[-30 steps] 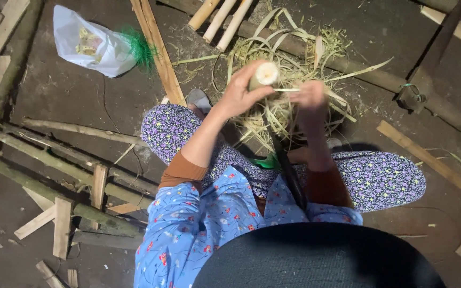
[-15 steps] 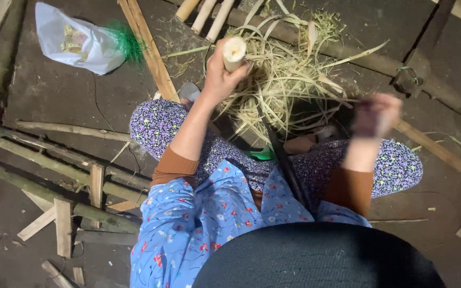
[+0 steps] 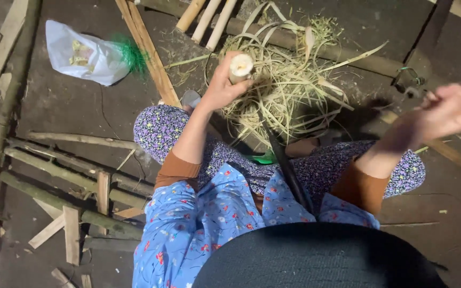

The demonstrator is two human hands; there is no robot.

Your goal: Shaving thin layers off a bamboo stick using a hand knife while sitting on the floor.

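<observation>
The left hand (image 3: pixel 221 88) gripped a pale peeled stalk (image 3: pixel 240 68) at upper centre, above the shavings pile (image 3: pixel 286 90). The right hand (image 3: pixel 446 111), blurred, hung spread and empty. A white plastic bag (image 3: pixel 84 53) holding yellowish contents lay upper left.

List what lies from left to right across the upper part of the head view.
White plastic bag → slanting wooden slat → left hand gripping a pale peeled stalk → heap of stripped fibres → blurred, empty right hand.

Blue floral top (image 3: pixel 198 224) over rust-brown sleeves (image 3: pixel 176 169), purple flowered trousers (image 3: pixel 161 128).
</observation>
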